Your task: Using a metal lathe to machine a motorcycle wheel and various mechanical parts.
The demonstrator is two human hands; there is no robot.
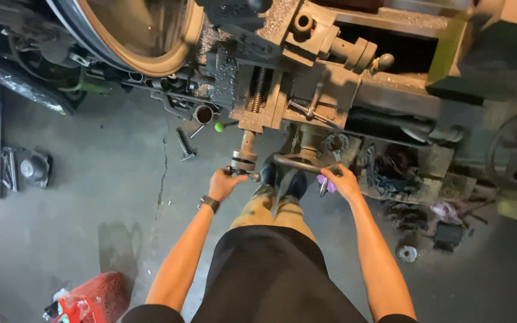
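Observation:
I stand in front of a large grey lathe, looking down. My left hand is closed around the crank handle of the cross slide, below its exposed lead screw. My right hand grips the rim of the carriage handwheel. A purple bit shows under the right hand's fingers. A watch sits on my left wrist. A big metal disc is mounted at the upper left of the machine.
A cracked concrete floor lies to the left, with a metal part and a loose tool on it. A red basket stands at lower left. Scrap and chains pile up under the lathe's right side. A green-knobbed lever sticks out.

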